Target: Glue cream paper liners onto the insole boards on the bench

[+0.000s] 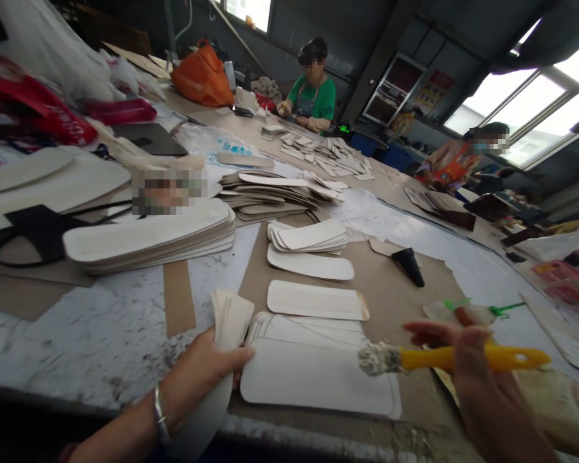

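Observation:
My left hand (200, 366), with a bangle at the wrist, grips a bundle of long off-white panels (230, 316). Its thumb lies beside a fanned stack of white rounded panels (313, 376). Between the fingers of my right hand (487, 392) is a yellow-handled paintbrush (434, 357). The brush's clotted bristles reach the right part of the top panel; whether they touch it I cannot tell. Just beyond the stack lies a single panel (313, 299) with a tan right end. Farther up are another panel (311, 263) and a small fanned pile (313, 235).
A thick pile of panels (154, 235) stands at left, by a black strap (38, 235). Higher stacks (270, 193) lie behind. A black cone-shaped object (409, 267) rests at right. Two people (313, 96) work across the table, near an orange bag (202, 76).

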Action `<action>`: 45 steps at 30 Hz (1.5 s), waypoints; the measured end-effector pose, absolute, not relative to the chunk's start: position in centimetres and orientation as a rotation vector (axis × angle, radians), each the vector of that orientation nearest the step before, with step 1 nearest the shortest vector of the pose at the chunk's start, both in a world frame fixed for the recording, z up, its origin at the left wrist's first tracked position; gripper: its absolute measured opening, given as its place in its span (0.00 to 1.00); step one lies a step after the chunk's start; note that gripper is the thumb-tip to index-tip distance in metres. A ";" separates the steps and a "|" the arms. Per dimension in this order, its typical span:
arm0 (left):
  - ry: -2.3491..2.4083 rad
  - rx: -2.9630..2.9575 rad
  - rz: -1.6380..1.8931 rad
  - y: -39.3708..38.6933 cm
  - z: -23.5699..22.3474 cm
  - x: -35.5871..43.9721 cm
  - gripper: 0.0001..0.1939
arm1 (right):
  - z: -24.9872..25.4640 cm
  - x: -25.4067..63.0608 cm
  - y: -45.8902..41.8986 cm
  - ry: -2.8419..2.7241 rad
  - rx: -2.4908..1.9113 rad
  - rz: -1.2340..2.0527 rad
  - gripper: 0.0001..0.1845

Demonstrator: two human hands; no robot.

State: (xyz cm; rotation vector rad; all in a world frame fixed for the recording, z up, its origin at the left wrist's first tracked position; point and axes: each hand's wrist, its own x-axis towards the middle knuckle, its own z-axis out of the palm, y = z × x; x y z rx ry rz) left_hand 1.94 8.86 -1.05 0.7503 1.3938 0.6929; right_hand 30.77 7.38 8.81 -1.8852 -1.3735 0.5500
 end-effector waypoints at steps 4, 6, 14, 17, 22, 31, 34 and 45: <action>1.382 0.686 0.666 8.5 -0.6 1.9 0.08 | 7.0 24.0 4.8 -1.252 -1.660 0.870 0.34; 1.369 0.726 0.659 8.5 -0.5 1.8 0.08 | 5.5 21.8 4.5 -1.201 -1.554 0.996 0.30; 1.359 0.884 0.626 8.0 -0.9 1.7 0.14 | 1.7 19.2 4.2 -1.045 -1.567 1.209 0.17; 1.375 0.942 0.615 8.1 -1.3 1.8 0.15 | 1.9 19.0 3.8 -1.063 -1.600 1.117 0.16; 1.400 1.038 0.571 8.1 -1.6 1.8 0.17 | 2.1 18.5 3.4 -1.013 -1.629 1.034 0.16; 1.426 1.018 0.545 7.5 -2.0 1.8 0.19 | 1.6 21.9 2.7 -1.122 -1.841 0.668 0.15; 1.433 1.055 0.523 7.6 -2.1 1.8 0.20 | 1.5 24.2 2.3 -1.168 -1.940 0.515 0.16; 1.436 1.001 0.527 7.5 -1.8 1.1 0.24 | 4.2 25.6 0.7 -1.022 -2.021 0.259 0.17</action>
